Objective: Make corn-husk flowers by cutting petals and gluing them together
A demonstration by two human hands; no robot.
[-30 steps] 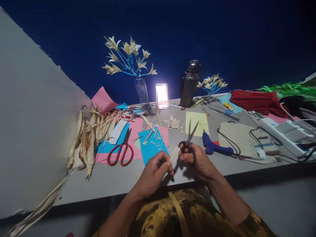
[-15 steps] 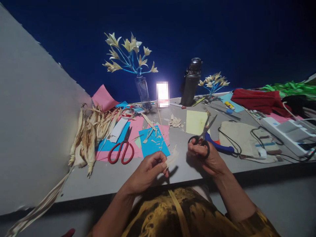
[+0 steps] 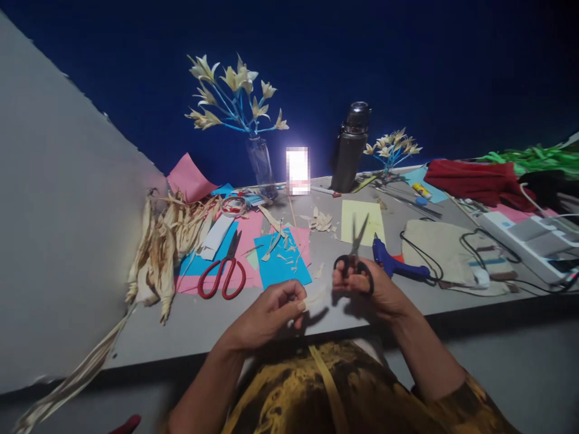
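Note:
Between thumb and fingers, my left hand (image 3: 283, 307) pinches a thin pale strip of corn husk (image 3: 315, 299) above the table's front part. My right hand (image 3: 371, 286) holds black-handled scissors (image 3: 355, 259), fingers through the loops, blades slightly apart and pointing up and away. The blades are apart from the strip. Beyond my left hand, husk scraps lie on a blue paper sheet (image 3: 271, 268). A small pile of cut petal-shaped husk pieces (image 3: 321, 220) sits further back. Red-handled scissors (image 3: 222, 277) rest on paper to the left.
A blue glue gun (image 3: 398, 262) lies right of my right hand, near a cloth bag (image 3: 434, 247) and a power strip (image 3: 529, 244). Dried husks (image 3: 158, 259) are heaped at left. At the back stand a glass vase (image 3: 261, 169) of husk flowers and a dark flask (image 3: 350, 154).
My right hand has moved left with the black scissors, closer to my left hand, and the blades now point more upright. A small husk scrap now lies on the table beyond the hands.

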